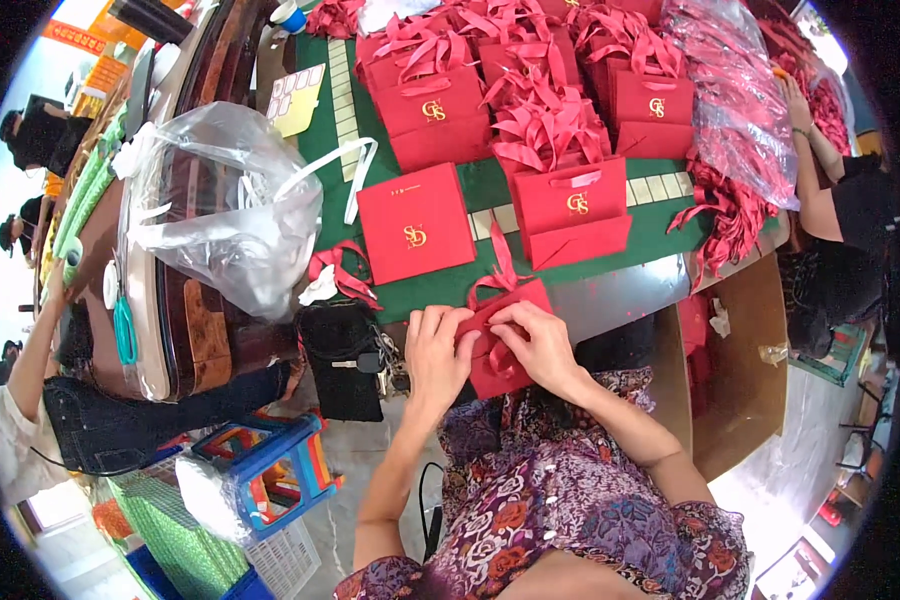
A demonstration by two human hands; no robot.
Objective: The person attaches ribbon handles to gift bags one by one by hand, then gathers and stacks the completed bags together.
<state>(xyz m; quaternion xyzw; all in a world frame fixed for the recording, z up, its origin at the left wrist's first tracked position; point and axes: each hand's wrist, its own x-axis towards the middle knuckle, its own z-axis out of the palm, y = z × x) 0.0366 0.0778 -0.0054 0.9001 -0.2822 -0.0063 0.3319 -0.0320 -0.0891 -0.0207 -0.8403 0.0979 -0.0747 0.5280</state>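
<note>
A small red paper gift bag [487, 377] with ribbon handles lies at the table's near edge, just in front of my body. My left hand [434, 355] grips its left side, thumb and fingertips pinched at the upper part. From the right, my right hand [538, 345] pinches the same bag near its middle, where a ribbon shows. One ribbon loop [505, 262] stands up beyond my fingers. A flat red bag [415, 222] with a gold emblem lies beyond my left hand. Farther off, a row of red gift bags [575, 213] leans together, ribbons heaped on top.
Clear plastic bag [225, 200] bulges at left, beside teal scissors [125, 330]. A black pouch with keys [342, 345] hangs near my left hand. Plastic-wrapped ribbons [735, 90] sit at right, above a cardboard box [740, 380]. Other people work on both sides; a blue stool [275, 470] stands lower left.
</note>
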